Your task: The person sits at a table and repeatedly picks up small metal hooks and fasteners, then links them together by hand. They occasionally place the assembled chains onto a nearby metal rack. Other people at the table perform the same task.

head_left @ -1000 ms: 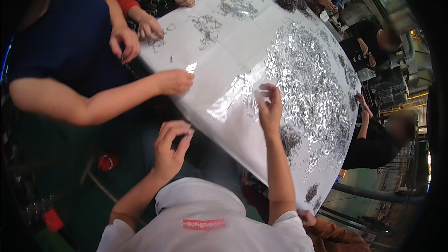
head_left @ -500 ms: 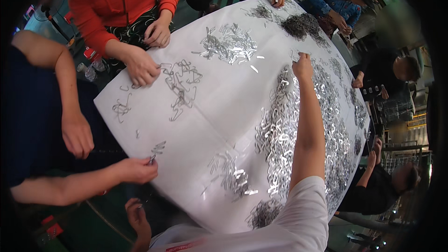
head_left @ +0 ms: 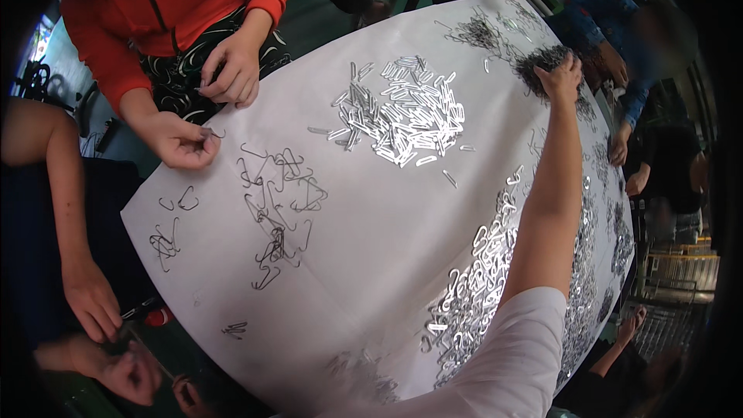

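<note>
The person's bare right hand (head_left: pixel 562 77) hides part of a dark, tangled metal pile (head_left: pixel 527 70), whose pieces are too small to tell apart. The bare right forearm (head_left: pixel 548 193) covers some silvery, curved metal hooks (head_left: pixel 474 271). The bare left hand (head_left: pixel 187 396), dim, runs off the lower edge, any grip unreadable. A co-worker's hand (head_left: pixel 133 374) is blurred.

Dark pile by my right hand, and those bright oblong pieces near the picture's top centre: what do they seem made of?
Dark pile: probably metal wire, dull and grey-black; thin, tangled strands show.
Bright oblong pieces: likely metal, smooth and polished-looking, given their hard white glints; shiny plastic can't be ruled out.
</note>
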`<state>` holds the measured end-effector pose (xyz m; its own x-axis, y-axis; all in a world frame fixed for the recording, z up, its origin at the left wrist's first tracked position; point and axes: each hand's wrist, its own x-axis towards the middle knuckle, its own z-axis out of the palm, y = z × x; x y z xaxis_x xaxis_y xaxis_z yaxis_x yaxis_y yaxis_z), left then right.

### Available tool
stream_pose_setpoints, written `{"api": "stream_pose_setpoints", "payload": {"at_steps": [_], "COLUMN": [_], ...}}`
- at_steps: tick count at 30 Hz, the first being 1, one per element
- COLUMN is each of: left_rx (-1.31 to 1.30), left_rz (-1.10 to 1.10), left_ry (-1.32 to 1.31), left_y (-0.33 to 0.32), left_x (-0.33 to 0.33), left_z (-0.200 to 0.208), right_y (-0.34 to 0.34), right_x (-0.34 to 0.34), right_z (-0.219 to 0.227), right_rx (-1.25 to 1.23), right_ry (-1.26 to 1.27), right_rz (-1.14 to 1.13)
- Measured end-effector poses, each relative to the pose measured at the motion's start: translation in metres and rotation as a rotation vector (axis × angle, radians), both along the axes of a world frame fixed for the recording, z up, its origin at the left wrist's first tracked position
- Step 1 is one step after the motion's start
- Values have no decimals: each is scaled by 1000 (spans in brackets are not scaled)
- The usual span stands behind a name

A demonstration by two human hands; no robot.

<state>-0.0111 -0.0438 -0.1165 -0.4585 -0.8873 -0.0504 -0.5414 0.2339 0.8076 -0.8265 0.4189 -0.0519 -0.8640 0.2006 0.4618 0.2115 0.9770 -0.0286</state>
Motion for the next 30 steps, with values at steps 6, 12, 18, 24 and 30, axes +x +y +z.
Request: {"api": "stream_pose_setpoints", "payload": {"at_steps": [6,12,18,24,30], "left_rx": [-4,7,75,101,167], "left_rz": [147,139,92,-23,-93], "left_ry": [-73,-116,-38,35,128], "left_y": [6,-2,-11,7,11], "left_x": [-9,11,32,7,1], "left_z": [10,1,-26,-1,13], "right_y": [23,13,-15,-34,-45], "right_x": [-12,-1,43,77,125], "right_z": [15,-7,15,77,149], "right_rx": [69,-59,-6,-6,22], "right_ry": [-235,-53,101,265,424], "right_rz": [-133,24,248,268,389]}}
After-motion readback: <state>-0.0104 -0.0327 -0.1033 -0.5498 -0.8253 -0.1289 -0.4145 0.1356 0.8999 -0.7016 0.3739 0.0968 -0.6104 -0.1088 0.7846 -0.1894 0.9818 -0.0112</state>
